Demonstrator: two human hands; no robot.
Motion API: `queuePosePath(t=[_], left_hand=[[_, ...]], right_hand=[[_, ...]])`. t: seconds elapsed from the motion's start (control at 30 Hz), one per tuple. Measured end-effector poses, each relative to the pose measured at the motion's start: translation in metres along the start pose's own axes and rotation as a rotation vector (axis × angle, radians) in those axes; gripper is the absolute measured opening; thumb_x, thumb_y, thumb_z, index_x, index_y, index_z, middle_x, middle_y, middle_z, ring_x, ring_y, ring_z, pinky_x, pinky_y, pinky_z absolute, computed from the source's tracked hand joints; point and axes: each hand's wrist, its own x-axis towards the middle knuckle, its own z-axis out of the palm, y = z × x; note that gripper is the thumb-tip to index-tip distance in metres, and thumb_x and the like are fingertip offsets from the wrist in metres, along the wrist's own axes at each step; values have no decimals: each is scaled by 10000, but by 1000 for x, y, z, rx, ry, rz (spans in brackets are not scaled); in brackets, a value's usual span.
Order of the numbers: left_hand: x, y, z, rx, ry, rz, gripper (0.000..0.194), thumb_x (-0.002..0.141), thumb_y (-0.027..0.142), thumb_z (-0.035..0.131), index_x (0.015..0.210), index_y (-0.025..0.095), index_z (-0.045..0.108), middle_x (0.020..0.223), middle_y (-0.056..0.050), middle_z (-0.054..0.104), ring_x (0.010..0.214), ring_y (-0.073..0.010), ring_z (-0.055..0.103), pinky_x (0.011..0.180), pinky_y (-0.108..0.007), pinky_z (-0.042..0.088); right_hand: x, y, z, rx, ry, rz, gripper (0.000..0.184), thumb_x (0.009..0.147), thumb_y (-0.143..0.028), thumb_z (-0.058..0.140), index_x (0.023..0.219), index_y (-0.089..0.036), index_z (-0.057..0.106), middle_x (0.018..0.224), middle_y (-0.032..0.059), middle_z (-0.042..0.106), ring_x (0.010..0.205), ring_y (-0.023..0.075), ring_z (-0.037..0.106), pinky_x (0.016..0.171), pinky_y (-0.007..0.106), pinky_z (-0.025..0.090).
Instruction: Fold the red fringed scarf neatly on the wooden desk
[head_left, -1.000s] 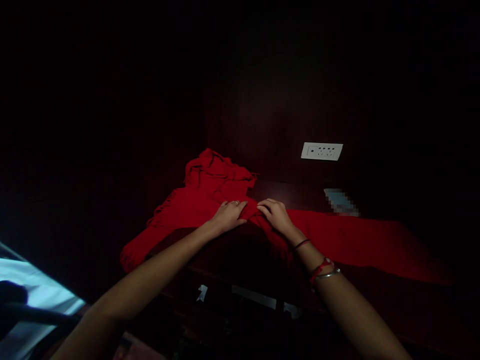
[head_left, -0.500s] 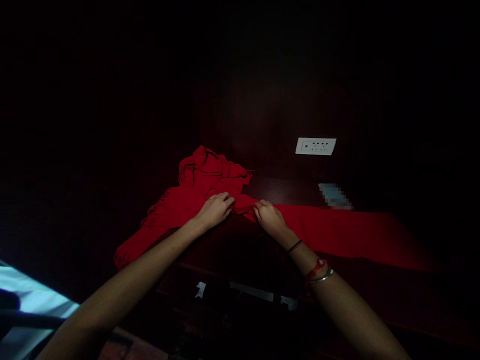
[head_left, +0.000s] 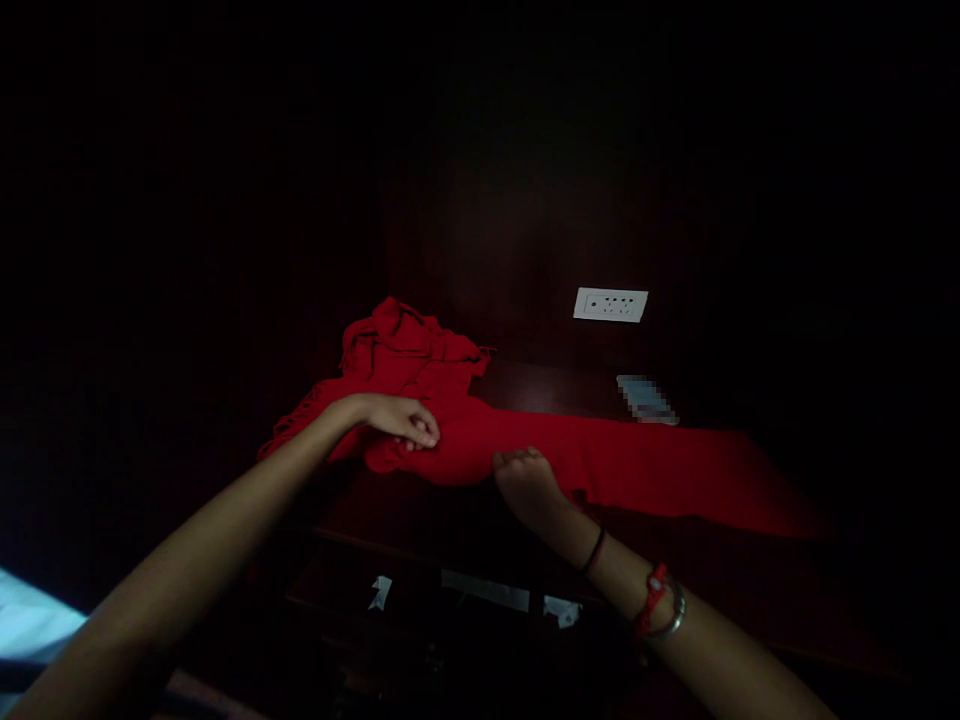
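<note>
A red fringed scarf (head_left: 660, 470) lies along a dark tabletop. Its right part stretches out in a long flat band, while the left end (head_left: 405, 345) is heaped and crumpled, with tassels at its side. My left hand (head_left: 405, 418) is over the band near the heap, its fingers curled in a pinch on the fabric. Further right, my right hand (head_left: 529, 485) is at the scarf's near edge with bent fingers closed on the cloth; its fingertips are partly hidden. Between the two hands the fabric lies fairly smooth.
A phone-like flat object (head_left: 646, 400), blurred out, lies behind the scarf. A white socket plate (head_left: 610, 305) is on the dark back wall. Pale tape-like strips (head_left: 486, 590) show below the table's front edge. The surroundings are very dark.
My hands have moved apart, the right one coming nearer to me. The bunched cloth between them is now spread wider and flatter. The view has shifted slightly.
</note>
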Motion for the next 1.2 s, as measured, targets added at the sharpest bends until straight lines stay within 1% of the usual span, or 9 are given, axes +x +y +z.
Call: queuePosePath(t=[0.1, 0.17, 0.3, 0.5, 0.63, 0.77, 0.87, 1.0, 1.2], left_hand=[[41, 8, -9, 167, 393, 35, 347, 826, 373, 347, 960, 146, 573, 955, -70, 600, 862, -144, 537, 773, -244, 396], [71, 8, -4, 294, 486, -15, 290, 779, 331, 440, 937, 135, 584, 1033, -97, 577, 948, -169, 510, 829, -258, 371], [106, -7, 8, 202, 430, -141, 188, 690, 165, 501, 832, 140, 623, 876, -43, 642, 810, -139, 563, 729, -195, 407], [113, -27, -4, 168, 551, -188, 273, 735, 120, 377, 867, 126, 616, 889, -47, 636, 833, -139, 556, 714, -195, 400], [126, -20, -9, 153, 453, -170, 182, 715, 191, 470, 774, 146, 636, 796, -31, 648, 725, -135, 563, 643, -185, 398], [147, -3, -2, 55, 329, -68, 214, 709, 297, 530, 838, 162, 635, 838, -3, 646, 709, -107, 551, 622, -157, 385], [161, 6, 4, 42, 344, -77, 176, 653, 269, 595, 776, 154, 644, 766, -2, 646, 711, -119, 545, 635, -169, 377], [170, 7, 11, 17, 412, -84, 170, 719, 256, 514, 754, 148, 641, 780, -15, 641, 749, -130, 544, 657, -182, 377], [153, -7, 6, -140, 376, -36, 329, 757, 401, 453, 812, 128, 627, 849, -34, 633, 775, -139, 539, 681, -192, 388]], right_hand=[[-2, -2, 1, -19, 78, -42, 225, 787, -69, 388, 870, -99, 595, 879, 147, 605, 832, 220, 538, 712, 333, 398], [-5, 2, 0, -15, 103, -38, 222, 795, -76, 386, 882, -111, 587, 865, 132, 603, 830, 212, 534, 713, 321, 393], [-11, 16, -1, 10, 75, -3, 220, 813, -98, 384, 947, -129, 555, 783, 87, 612, 737, 174, 558, 642, 272, 389], [-19, 22, -3, 7, 54, -24, 276, 825, -91, 352, 1052, -150, 496, 844, 69, 608, 689, 147, 568, 569, 242, 370], [-16, 15, -4, 10, -1, -86, 224, 828, -98, 351, 958, -156, 524, 824, 61, 596, 672, 144, 557, 559, 242, 363], [-15, 11, -3, 13, 16, -101, 184, 833, -116, 363, 917, -163, 520, 794, 48, 577, 687, 149, 541, 569, 247, 361], [-17, 12, 0, 45, 50, -94, 180, 834, -111, 359, 900, -175, 514, 788, 35, 562, 670, 127, 529, 549, 228, 351], [-18, 21, 4, 132, 141, 40, 241, 838, -94, 330, 976, -190, 501, 804, 26, 545, 602, 98, 504, 517, 205, 349], [-16, 40, -1, 331, 356, 130, 288, 835, -107, 337, 1039, -164, 532, 837, 63, 547, 670, 122, 525, 599, 215, 415]])
